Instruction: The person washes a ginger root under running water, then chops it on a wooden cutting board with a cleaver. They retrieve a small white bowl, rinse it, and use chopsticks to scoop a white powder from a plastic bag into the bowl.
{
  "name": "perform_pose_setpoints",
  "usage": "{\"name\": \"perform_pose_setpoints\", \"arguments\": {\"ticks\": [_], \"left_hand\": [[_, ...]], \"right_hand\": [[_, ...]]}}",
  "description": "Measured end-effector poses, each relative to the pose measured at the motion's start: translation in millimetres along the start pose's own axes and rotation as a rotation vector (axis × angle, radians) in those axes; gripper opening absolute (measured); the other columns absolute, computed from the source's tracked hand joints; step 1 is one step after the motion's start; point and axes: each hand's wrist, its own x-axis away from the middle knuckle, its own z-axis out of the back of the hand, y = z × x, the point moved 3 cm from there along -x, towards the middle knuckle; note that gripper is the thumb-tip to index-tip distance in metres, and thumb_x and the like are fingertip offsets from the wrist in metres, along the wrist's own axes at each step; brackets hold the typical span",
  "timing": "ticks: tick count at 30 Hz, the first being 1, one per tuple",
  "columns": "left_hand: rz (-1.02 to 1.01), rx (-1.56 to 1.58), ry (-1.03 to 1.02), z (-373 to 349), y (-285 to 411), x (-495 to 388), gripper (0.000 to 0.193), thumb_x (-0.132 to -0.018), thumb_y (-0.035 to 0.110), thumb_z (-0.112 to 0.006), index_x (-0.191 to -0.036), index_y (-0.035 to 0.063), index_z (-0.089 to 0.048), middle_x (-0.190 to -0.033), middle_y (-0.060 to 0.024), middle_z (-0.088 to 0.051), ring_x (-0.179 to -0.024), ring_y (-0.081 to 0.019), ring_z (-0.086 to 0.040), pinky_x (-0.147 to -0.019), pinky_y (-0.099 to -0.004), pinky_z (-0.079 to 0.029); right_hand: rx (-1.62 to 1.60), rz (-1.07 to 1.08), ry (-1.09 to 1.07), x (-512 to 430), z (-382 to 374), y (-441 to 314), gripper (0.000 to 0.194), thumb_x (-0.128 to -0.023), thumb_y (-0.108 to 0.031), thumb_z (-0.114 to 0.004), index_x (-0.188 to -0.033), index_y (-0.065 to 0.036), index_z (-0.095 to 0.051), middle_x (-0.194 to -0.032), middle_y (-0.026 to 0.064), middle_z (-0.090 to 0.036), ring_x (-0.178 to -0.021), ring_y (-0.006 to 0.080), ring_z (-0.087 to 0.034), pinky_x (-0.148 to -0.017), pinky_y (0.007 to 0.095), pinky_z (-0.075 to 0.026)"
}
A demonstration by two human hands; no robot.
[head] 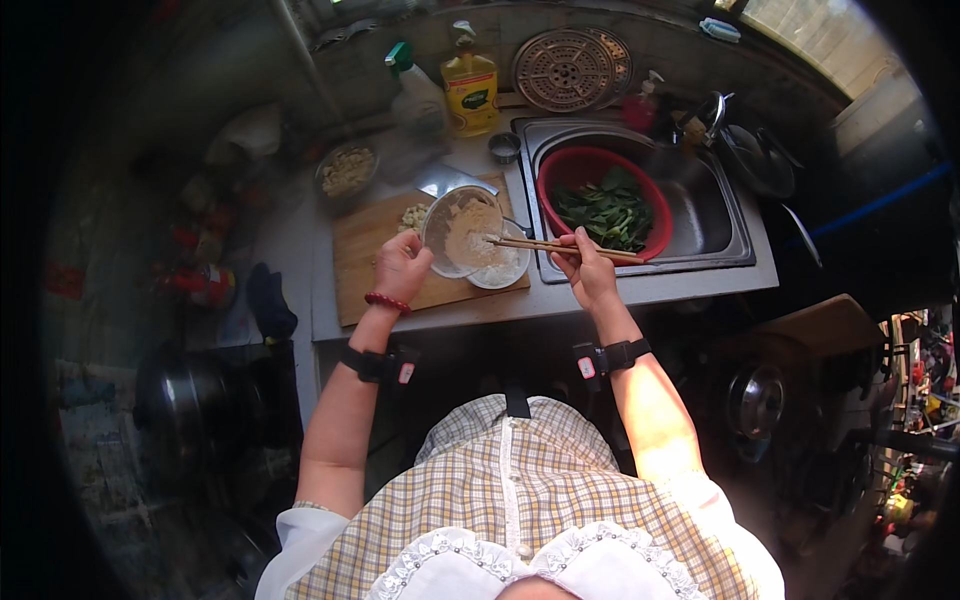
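My left hand (pixel 403 264) grips the rim of a translucent round bowl (pixel 441 251), which is tilted to the right. Pale tan powder (pixel 469 221) clings inside it. Beneath its right side sits a white bowl (pixel 517 276) holding white flour-like powder (pixel 495 262). Wooden chopsticks (pixel 555 246) are held in my right hand (pixel 590 274), their tips at the powder between the two bowls. Under the bowls lies a wooden cutting board (pixel 375 289). Small pale chopped pieces (pixel 412 217) and a broad metal knife blade (pixel 454 180) are behind the translucent bowl.
A red basin (pixel 660 217) of leafy greens (pixel 604 210) stands in the steel sink (pixel 697 217). Behind are a yellow soap bottle (pixel 470 90), a spray bottle (pixel 416 97) and a small metal cup (pixel 504 147). A bowl of pale pieces (pixel 347 171) is at back left.
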Motion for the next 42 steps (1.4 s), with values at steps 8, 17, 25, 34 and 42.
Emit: {"name": "perform_pose_setpoints", "arguments": {"ticks": [8,17,25,34,42], "left_hand": [[-0.030,-0.163,-0.031,-1,24,1,0.010,-0.073,0.010,-0.060,-0.072,0.0011,-0.057,-0.062,-0.0131,-0.057,-0.057,-0.0243,-0.057,-0.058,-0.0348,-0.046],[-0.188,-0.242,-0.039,-7,39,0,0.019,-0.076,0.007,-0.061,-0.092,0.0001,-0.065,-0.059,-0.0056,-0.052,-0.053,-0.0107,-0.050,-0.053,-0.0264,-0.043],[-0.182,-0.260,-0.057,-10,36,-1,0.014,-0.076,0.004,-0.060,-0.088,-0.0023,-0.062,-0.069,-0.0108,-0.060,-0.058,-0.0171,-0.056,-0.057,-0.0286,-0.046],[-0.320,-0.200,-0.064,-18,51,1,0.011,-0.075,0.003,-0.058,-0.074,0.0001,-0.047,-0.074,-0.0173,-0.055,-0.068,-0.0363,-0.056,-0.062,-0.0412,-0.045],[-0.320,-0.245,-0.056,-18,52,2,0.010,-0.075,0.002,-0.057,-0.074,-0.0012,-0.048,-0.084,-0.0188,-0.059,-0.073,-0.0367,-0.059,-0.064,-0.0402,-0.047]], "right_hand": [[0.276,0.397,-0.106,34,-44,-37,0.027,-0.097,-0.028,-0.055,-0.094,-0.001,-0.060,-0.090,0.0059,-0.063,-0.082,0.0123,-0.063,-0.077,0.0262,-0.055],[0.635,0.693,-0.142,34,-51,-40,0.025,-0.094,-0.026,-0.062,-0.088,-0.002,-0.060,-0.076,0.0022,-0.062,-0.068,0.0073,-0.056,-0.062,0.0219,-0.046],[0.881,0.868,-0.161,59,-63,-48,0.020,-0.092,-0.018,-0.063,-0.083,-0.001,-0.061,-0.073,0.0075,-0.060,-0.062,0.0148,-0.055,-0.058,0.0268,-0.045],[0.955,0.847,-0.385,77,-92,-29,0.011,-0.083,-0.007,-0.068,-0.084,0.000,-0.059,-0.085,0.0142,-0.062,-0.074,0.0291,-0.063,-0.065,0.0343,-0.051],[0.973,0.907,-0.339,73,-71,-40,0.011,-0.085,-0.008,-0.067,-0.082,0.001,-0.059,-0.083,0.0134,-0.063,-0.070,0.0258,-0.062,-0.062,0.0322,-0.050]]}}
